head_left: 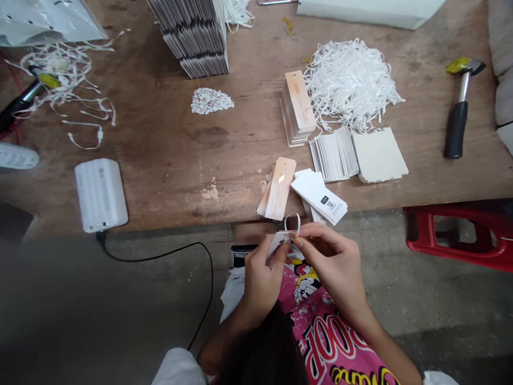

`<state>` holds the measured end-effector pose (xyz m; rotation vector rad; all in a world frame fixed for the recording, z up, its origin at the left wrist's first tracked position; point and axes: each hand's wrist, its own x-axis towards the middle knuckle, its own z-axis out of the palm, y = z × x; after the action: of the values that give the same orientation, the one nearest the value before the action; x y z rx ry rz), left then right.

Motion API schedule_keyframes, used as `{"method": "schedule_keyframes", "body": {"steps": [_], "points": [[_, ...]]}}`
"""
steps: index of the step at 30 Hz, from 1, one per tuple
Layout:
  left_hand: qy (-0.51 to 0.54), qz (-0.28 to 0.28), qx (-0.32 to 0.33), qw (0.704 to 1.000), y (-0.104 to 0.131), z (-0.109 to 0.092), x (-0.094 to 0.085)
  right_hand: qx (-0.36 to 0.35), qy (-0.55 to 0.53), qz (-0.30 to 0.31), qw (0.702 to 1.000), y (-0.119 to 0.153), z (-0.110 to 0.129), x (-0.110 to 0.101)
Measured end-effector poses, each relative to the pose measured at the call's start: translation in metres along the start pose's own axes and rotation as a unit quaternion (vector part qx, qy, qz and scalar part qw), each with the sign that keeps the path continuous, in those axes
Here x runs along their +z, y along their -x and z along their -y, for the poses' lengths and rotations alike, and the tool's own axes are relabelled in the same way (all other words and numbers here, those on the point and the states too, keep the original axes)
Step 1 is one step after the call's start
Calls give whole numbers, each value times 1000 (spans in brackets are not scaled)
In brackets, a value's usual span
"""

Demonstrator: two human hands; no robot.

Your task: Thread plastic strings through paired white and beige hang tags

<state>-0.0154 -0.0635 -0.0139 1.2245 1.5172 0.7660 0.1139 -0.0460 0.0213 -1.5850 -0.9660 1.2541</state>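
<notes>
Just off the table's front edge, my left hand (262, 272) is closed on a small white hang tag (277, 245), held between thumb and fingers. My right hand (334, 259) pinches a white string loop (297, 220) at the tag's upper end; whether it passes through the tag's hole I cannot tell. Beyond my hands, a small fan of peach tags (281, 187) lies beside a loose pile of white printed tags (320, 197). Farther back stands a stack of peach tags (300, 104) next to a large heap of white strings (352, 83).
White card stacks (334, 155) and cream cards (380, 155) lie right of centre. A hammer (459, 115) rests at right, above a red stool (460, 235). At left sits a white power bank (101, 195) with a black cable. Small white pieces (211, 101) lie near tall card stacks (196, 37).
</notes>
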Motion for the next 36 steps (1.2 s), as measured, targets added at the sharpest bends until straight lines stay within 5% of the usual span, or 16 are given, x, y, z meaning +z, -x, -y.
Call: {"method": "schedule_keyframes", "body": {"steps": [6,15,22,36], "points": [[-33,-10,30,999,0,1,-6,-48,63,-12,997,5,-5,10],[-55,-16,29,998,-2,4,-11,-112,172,103,973,-7,-1,7],[-1,-31,3,1000,0,1,-11,-235,226,2,945,9,-13,18],[123,-90,-56,987,11,-15,-14,-283,179,38,942,15,-4,21]]}}
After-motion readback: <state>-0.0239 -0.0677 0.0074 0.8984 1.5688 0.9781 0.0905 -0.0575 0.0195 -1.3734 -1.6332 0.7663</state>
